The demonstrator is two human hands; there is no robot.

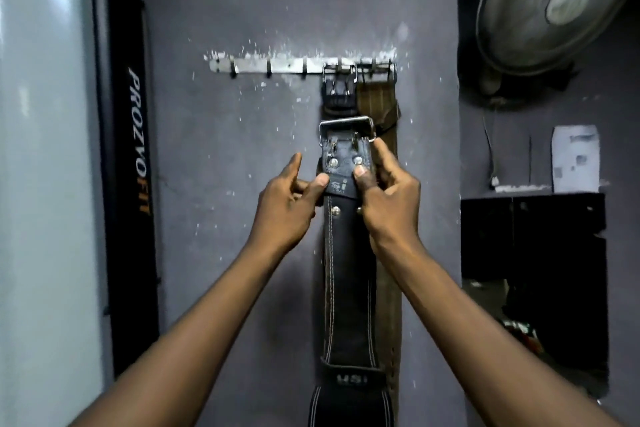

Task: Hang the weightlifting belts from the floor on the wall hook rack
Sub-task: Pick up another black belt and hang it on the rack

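A black leather weightlifting belt hangs straight down in front of the grey wall, its steel buckle uppermost, below the rack. My left hand pinches the belt's left edge just under the buckle. My right hand grips the right edge, thumb pressed on the leather near a rivet. The metal hook rack runs across the wall above. Another black belt and a brown belt hang from hooks at the rack's right end, partly hidden behind the held belt.
Several hooks on the rack's left half are bare. A tall black panel lettered PROZVOFIT stands at the left beside a pale wall. A large fan is mounted at upper right, above a dark cabinet.
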